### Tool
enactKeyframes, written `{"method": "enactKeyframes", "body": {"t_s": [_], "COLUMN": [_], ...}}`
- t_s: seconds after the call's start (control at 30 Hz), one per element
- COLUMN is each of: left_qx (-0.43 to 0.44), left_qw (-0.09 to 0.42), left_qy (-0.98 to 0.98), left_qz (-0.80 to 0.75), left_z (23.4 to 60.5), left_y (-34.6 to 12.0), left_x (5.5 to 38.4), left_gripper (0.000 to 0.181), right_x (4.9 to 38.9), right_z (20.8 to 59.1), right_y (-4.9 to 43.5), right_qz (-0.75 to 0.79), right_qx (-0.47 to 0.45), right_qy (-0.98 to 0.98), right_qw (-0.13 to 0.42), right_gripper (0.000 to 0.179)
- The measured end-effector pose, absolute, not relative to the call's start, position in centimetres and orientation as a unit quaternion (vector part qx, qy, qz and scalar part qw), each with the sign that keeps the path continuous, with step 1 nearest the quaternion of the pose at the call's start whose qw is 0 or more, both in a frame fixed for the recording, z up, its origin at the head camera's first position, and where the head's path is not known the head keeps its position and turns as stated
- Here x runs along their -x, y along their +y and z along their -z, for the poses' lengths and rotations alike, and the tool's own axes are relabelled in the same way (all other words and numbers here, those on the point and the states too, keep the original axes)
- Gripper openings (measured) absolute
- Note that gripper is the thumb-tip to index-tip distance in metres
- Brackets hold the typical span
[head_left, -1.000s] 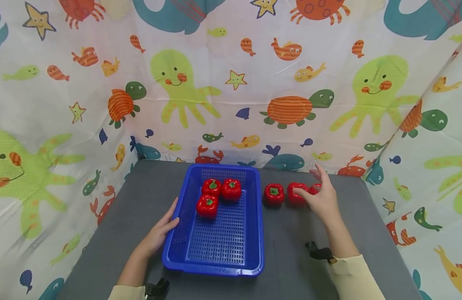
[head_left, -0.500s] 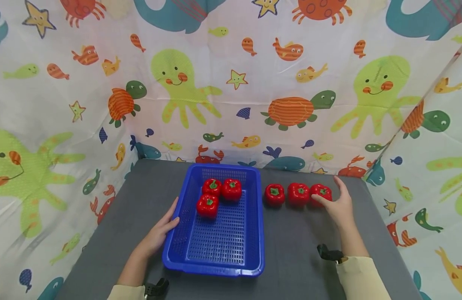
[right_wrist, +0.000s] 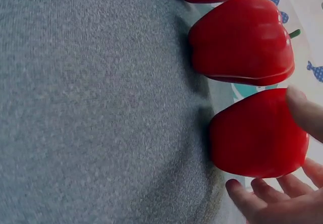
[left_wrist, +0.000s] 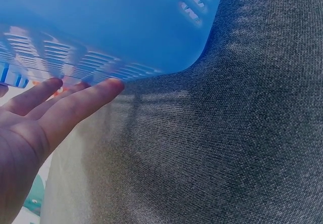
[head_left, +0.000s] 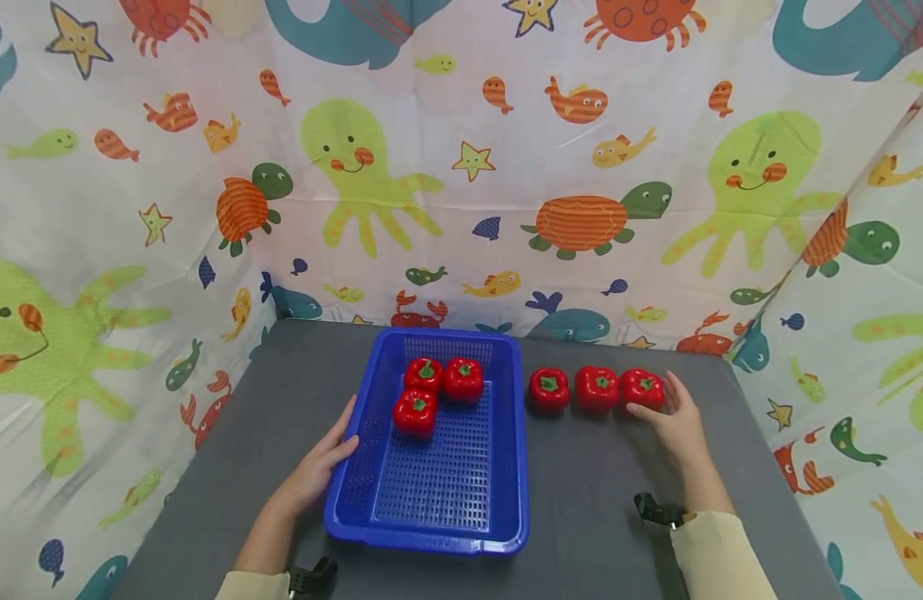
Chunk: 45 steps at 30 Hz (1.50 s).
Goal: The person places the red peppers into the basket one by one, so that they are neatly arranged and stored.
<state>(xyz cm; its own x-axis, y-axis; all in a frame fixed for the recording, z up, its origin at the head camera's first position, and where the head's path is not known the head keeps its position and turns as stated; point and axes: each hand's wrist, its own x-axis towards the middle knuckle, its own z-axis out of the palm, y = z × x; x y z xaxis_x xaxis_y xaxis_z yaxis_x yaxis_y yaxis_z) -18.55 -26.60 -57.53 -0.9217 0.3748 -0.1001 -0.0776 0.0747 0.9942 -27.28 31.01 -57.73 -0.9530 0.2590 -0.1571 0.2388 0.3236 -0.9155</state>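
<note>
A blue plastic basket (head_left: 449, 537) stands on the dark grey table, with three red bell peppers (head_left: 414, 412) grouped in its upper left part. My left hand (head_left: 314, 473) holds the basket's left side, thumb over the rim. In the left wrist view its fingers (left_wrist: 81, 100) lie against the slotted outer wall. My right hand (head_left: 679, 425) is spread around the rightmost red bell pepper (head_left: 641, 389) of a row. In the right wrist view the thumb overlaps that pepper's top edge, and the fingertips (right_wrist: 234, 186) sit just off its lower side.
Two more red bell peppers stand in the row: a middle pepper (head_left: 596, 389) and a left pepper (head_left: 548, 390) close to the basket's right wall. A white curtain (head_left: 461, 167) printed with sea animals rises behind the table (head_left: 581, 500) and along both sides.
My right hand has moved right from above the middle pepper to the rightmost one, lowering and narrowing its spread around it. The left hand and basket have stayed in place.
</note>
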Motion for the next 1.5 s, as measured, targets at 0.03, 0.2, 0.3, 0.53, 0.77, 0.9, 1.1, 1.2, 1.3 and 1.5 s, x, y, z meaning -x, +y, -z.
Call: {"method": "enactKeyframes", "body": {"t_s": [0.03,0.2,0.3,0.53,0.77,0.9,1.1,1.2,1.3,1.5], "left_qx": [-0.102,-0.103,-0.103,-0.101,-0.101,-0.095,-0.097,-0.097,-0.098,-0.097], "left_qw": [0.168,0.168,0.169,0.174,0.170,0.169,0.172,0.175,0.178,0.171], "left_qy": [0.713,0.708,0.707,0.704,0.710,0.711,0.705,0.698,0.692,0.701], "left_qz": [-0.673,-0.678,-0.679,-0.681,-0.676,-0.676,-0.681,-0.687,-0.693,-0.686], "left_z": [57.5,57.6,57.6,57.8,57.6,57.6,57.9,57.9,57.9,57.8], "left_y": [-26.6,-26.7,-26.6,-26.6,-26.6,-26.6,-26.7,-26.7,-26.6,-26.6], "left_x": [18.5,18.5,18.5,18.6,18.6,18.6,18.7,18.7,18.6,18.6], "left_gripper": [0.058,0.058,0.058,0.059,0.058,0.058,0.058,0.059,0.059,0.058], "right_x": [27.3,27.1,26.9,26.5,26.5,26.2,25.5,25.3,25.2,24.9], "right_z": [57.8,58.0,58.2,58.4,57.0,54.8,52.3,51.2,50.1,48.1], "right_y": [31.0,31.0,31.0,31.5,31.8,31.2,29.4,28.4,27.4,25.5], "right_qz": [-0.563,-0.560,-0.559,-0.566,-0.608,-0.620,-0.601,-0.597,-0.593,-0.583], "right_qx": [0.157,0.191,0.211,0.237,0.277,0.275,0.239,0.227,0.215,0.175], "right_qy": [-0.811,-0.806,-0.802,-0.789,-0.740,-0.728,-0.755,-0.762,-0.769,-0.788], "right_qw": [0.009,0.019,0.019,0.029,0.070,0.100,0.110,0.108,0.102,0.088], "right_gripper": [0.102,0.096,0.093,0.090,0.096,0.094,0.089,0.088,0.089,0.090]}}
